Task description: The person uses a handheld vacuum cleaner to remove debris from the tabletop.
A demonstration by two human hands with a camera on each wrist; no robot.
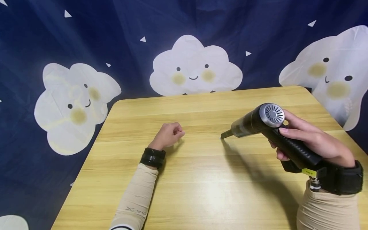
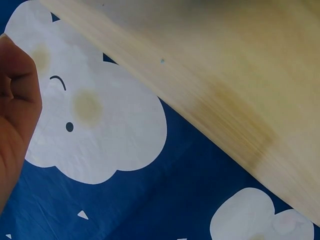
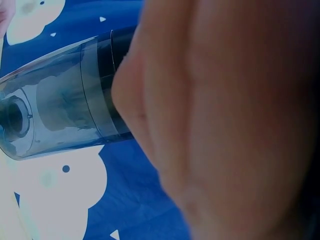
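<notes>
My right hand (image 1: 319,140) grips the handle of a black handheld vacuum cleaner (image 1: 249,124) with a silver vented end cap. Its narrow nozzle (image 1: 227,134) points down and left at the tabletop, with a tiny pale speck (image 1: 220,138) by the tip. In the right wrist view the clear dust cup (image 3: 60,100) shows, a filter inside, while the hand covers much of the rest. Left of the nozzle, my left hand (image 1: 169,135) is held over the table with loosely curled fingers and nothing in them. The left wrist view catches only part of that hand.
The wood-grain table (image 1: 184,188) has rounded far corners. Behind and beside it hangs a dark blue curtain (image 1: 129,19) printed with smiling clouds and small white triangles. A small bluish speck (image 2: 162,60) lies on the tabletop in the left wrist view.
</notes>
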